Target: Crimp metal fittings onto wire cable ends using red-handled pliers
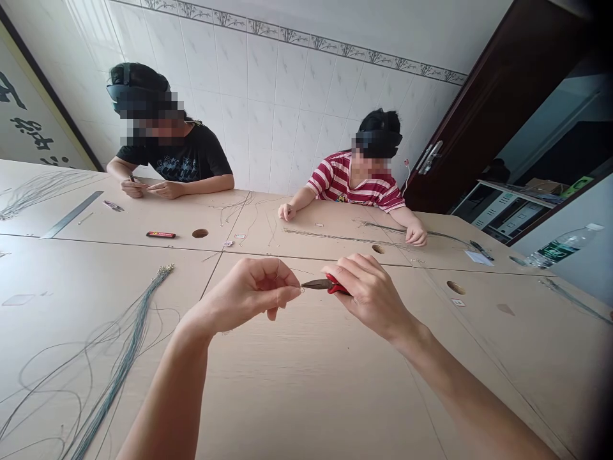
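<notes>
1. Your forearms [167, 390], nearest, slant inward over the table [278, 396], which spans most of the view.
2. Two co-workers sit across from you: black shirt [177, 153] on the left, striped shirt [357, 182] right of centre.
3. Cord bundle [136, 322], grey-blue, lies left of your left forearm; pale ends at top, loose loops beside it.
4. Your right hand [366, 291] is wrapped round the red handles of the pliers [317, 284], raised above the table, nose pointing left.
5. Your left hand [253, 291] has thumb and fingers pinched tight on a thin strand [279, 271].
6. Bottle [560, 248] far right, tilted in view; metal strip [74, 214] far left.
7. Pliers' tip sits right at your left fingertips, by a tiny ring [302, 290]; can't tell if it's nipped.
</notes>
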